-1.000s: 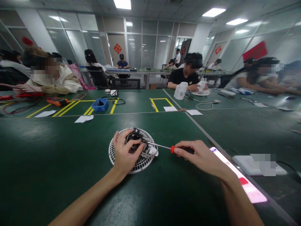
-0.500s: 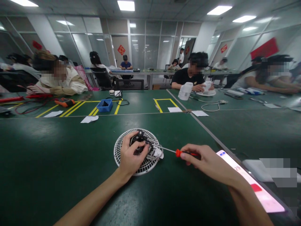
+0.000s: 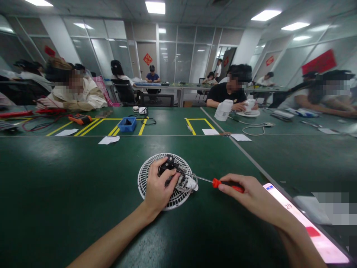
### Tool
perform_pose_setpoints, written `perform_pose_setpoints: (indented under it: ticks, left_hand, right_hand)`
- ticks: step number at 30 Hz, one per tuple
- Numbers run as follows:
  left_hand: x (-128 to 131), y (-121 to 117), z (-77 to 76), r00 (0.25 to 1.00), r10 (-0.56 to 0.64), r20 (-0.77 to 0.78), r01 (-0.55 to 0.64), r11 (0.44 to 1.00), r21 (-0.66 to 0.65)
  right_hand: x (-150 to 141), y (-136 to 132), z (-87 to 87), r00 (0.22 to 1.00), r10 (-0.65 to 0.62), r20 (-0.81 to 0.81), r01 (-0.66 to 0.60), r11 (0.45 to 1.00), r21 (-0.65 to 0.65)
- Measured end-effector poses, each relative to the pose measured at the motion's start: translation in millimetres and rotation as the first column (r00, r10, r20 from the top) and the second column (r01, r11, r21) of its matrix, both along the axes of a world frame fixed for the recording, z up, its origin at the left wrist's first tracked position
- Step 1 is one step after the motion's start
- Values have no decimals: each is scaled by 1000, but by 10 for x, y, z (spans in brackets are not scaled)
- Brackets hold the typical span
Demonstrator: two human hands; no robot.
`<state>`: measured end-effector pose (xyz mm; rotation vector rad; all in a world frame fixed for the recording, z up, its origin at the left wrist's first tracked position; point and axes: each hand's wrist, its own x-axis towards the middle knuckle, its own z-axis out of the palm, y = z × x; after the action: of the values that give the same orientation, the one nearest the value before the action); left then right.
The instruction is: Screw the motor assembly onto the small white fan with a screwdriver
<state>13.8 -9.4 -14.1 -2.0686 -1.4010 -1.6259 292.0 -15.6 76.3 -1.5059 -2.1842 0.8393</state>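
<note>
A round white fan grille (image 3: 143, 178) lies on the green table, with a black fan motor (image 3: 170, 160) and white wiring parts (image 3: 191, 183) on top of it. My left hand (image 3: 160, 184) is closed around the motor, thumb and fingers pinching near its right side. My right hand (image 3: 242, 190) grips the red and black handle of a screwdriver (image 3: 216, 182). The screwdriver's metal shaft points left, nearly level, and its tip reaches the motor beside my left fingertips. Exactly what the tip touches is hidden by those fingers.
A lit phone-like screen (image 3: 309, 227) lies at the right, by my right forearm. Beyond the grille are a blue bin (image 3: 127, 124), paper slips (image 3: 109, 140) and an orange multimeter (image 3: 80, 118). Across the table a person (image 3: 231, 89) handles white fan parts (image 3: 224, 110).
The whole view has shifted slightly, so everything sits a little further right. The screwdriver stays against the motor, its handle turned somewhat in my right hand. My left hand keeps its hold.
</note>
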Motion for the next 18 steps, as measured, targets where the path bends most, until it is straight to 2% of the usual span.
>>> perform_pose_setpoints:
  ticks: [3, 10, 14, 18]
  left_hand:
    - [-3, 3, -9, 1000, 5, -18, -5, 1000, 5]
    - [-8, -4, -3, 999, 17, -44, -18, 1000, -6]
    - [-6, -19, 13, 1000, -1, -24, 0, 1000, -28]
    - [-3, -28, 21, 999, 2, -34, -2, 1000, -12]
  right_hand:
    - [-1, -11, -16, 1000, 1, 13, -1, 1000, -7]
    - [-12, -52, 4, 999, -36, 16, 34, 993, 110]
    - [-20, -47, 40, 1000, -17, 7, 16, 998, 68]
    - [-19, -60, 26, 998, -53, -18, 54, 998, 28]
